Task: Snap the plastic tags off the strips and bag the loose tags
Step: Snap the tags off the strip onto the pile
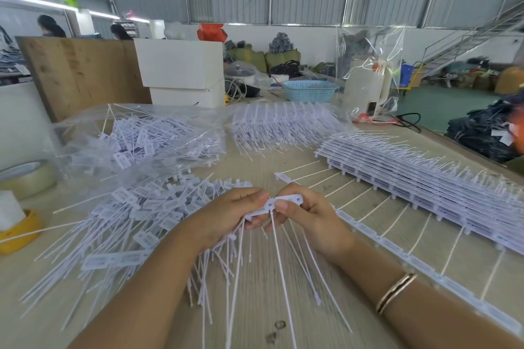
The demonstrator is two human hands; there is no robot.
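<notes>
Both hands, left hand [226, 215] and right hand [309, 215], pinch a strip [283, 202] mid-snap over the tabletop [255, 306], loose tags [136, 218] piled left, bag [141, 136] partly filled, big stack [419, 178] untouched, so lots left.

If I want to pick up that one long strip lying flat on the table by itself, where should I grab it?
Probably grab the single strip by its flat head bar, pinching from above at the near edge. The thin tails fan away toward the stacked strips, so they would likely bend. The right hand sits closest to it.
</notes>
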